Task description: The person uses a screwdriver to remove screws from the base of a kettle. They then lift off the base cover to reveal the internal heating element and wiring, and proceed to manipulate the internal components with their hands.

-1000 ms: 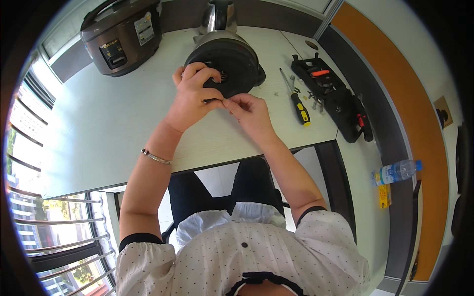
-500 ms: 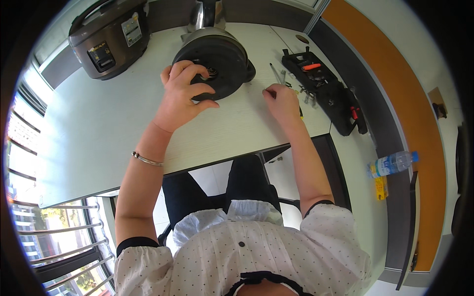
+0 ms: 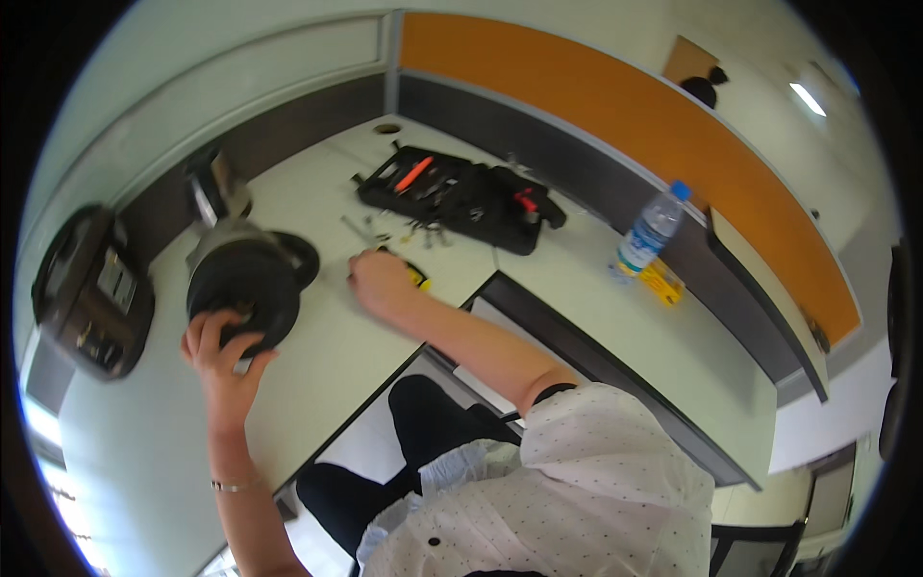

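Note:
A metal kettle with a round black underside (image 3: 264, 284) lies tipped on the table, its base toward me and its black handle (image 3: 306, 260) to the right. My left hand (image 3: 223, 361) has its fingers spread against the lower part of that base, near the connector at its centre, thumb apart. To the right of the kettle, my right hand (image 3: 380, 279) is low over the tabletop with its fingers curled together; whatever they pinch is hidden. Beside its knuckles is a yellow-and-black object (image 3: 416, 276), partly covered. Several small metal bits (image 3: 428, 231) lie just beyond.
An open black tool case (image 3: 471, 202) with an orange-handled tool (image 3: 414, 174) is farther back. A brown rice cooker (image 3: 96, 293) stands at left, with another metal kettle (image 3: 219, 188) behind. A water bottle (image 3: 652, 231) and yellow box (image 3: 661, 282) are at right by the orange-topped partition (image 3: 577, 106).
The view has swung to the right, so the table things appear farther left. Both hands keep about the same places, left at the kettle base, right beside the small metal bits.

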`<state>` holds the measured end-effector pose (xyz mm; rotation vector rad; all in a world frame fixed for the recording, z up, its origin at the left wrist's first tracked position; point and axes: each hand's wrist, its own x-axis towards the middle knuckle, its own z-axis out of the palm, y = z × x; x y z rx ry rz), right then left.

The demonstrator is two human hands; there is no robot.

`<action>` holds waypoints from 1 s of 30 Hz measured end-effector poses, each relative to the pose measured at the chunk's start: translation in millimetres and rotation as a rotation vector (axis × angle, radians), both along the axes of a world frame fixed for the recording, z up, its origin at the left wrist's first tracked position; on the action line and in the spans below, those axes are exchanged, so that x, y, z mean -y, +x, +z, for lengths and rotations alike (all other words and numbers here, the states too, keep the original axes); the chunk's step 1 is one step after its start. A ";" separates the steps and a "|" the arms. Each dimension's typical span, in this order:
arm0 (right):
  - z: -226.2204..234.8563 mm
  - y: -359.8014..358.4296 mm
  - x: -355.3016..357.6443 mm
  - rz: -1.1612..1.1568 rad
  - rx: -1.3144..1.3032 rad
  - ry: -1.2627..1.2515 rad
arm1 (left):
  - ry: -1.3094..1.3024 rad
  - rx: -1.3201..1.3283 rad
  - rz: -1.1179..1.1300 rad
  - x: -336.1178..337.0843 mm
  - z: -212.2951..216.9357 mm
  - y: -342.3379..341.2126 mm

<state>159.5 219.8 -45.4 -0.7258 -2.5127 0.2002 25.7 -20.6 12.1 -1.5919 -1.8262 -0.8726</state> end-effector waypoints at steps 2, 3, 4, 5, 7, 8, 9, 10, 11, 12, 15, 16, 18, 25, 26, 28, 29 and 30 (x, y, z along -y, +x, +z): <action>2.0 1.5 2.0 0.023 -0.054 0.034 | -0.008 -0.005 0.019 2.4 4.2 2.1; 2.7 2.5 2.6 0.039 -0.078 0.048 | -0.005 0.002 0.018 1.1 5.5 2.6; 2.7 2.4 5.8 0.038 -0.125 0.066 | -0.005 0.015 0.023 2.3 4.8 2.3; 3.7 2.3 8.6 0.039 -0.171 0.086 | 0.021 0.002 0.037 2.4 4.1 1.1; 9.3 4.9 14.5 0.081 -0.304 0.112 | 0.073 -0.020 0.060 -0.7 0.6 -2.2; 17.0 5.8 21.3 0.128 -0.390 0.118 | 0.060 -0.031 0.092 0.8 -0.9 -5.3; 22.8 6.0 27.4 0.177 -0.476 0.126 | 0.060 -0.037 0.100 1.8 -0.9 -6.6; 24.6 4.4 32.6 0.216 -0.454 0.081 | 0.061 -0.042 0.109 2.7 -0.8 -7.5; 28.2 2.5 38.1 0.254 -0.499 0.083 | 0.062 -0.048 0.118 3.1 -0.4 -8.3; 32.8 0.3 43.5 0.292 -0.544 0.084 | 0.069 -0.052 0.125 3.3 -0.1 -8.9; 32.7 -9.5 48.8 0.384 -0.520 -0.027 | 0.102 -0.076 0.158 2.9 -0.4 -11.1; 30.9 -13.4 51.2 0.405 -0.531 -0.046 | 0.118 -0.088 0.179 3.3 0.2 -10.8; 29.0 -16.3 55.0 0.447 -0.506 -0.152 | 0.163 -0.081 0.208 2.5 1.3 -10.7; 23.2 -17.0 58.5 0.482 -0.528 -0.215 | 0.293 -0.008 0.286 1.1 -2.4 -18.0; 21.4 -17.4 57.9 0.485 -0.532 -0.207 | 0.291 0.000 0.293 1.5 -3.0 -19.4; 20.4 -16.6 58.2 0.481 -0.548 -0.185 | 0.250 -0.006 0.313 2.5 -7.2 -25.6; 20.6 -15.9 58.8 0.476 -0.559 -0.170 | 0.229 -0.010 0.324 3.0 -8.9 -27.6; 21.1 -15.4 59.0 0.471 -0.571 -0.156 | 0.225 -0.005 0.321 3.6 -10.3 -28.6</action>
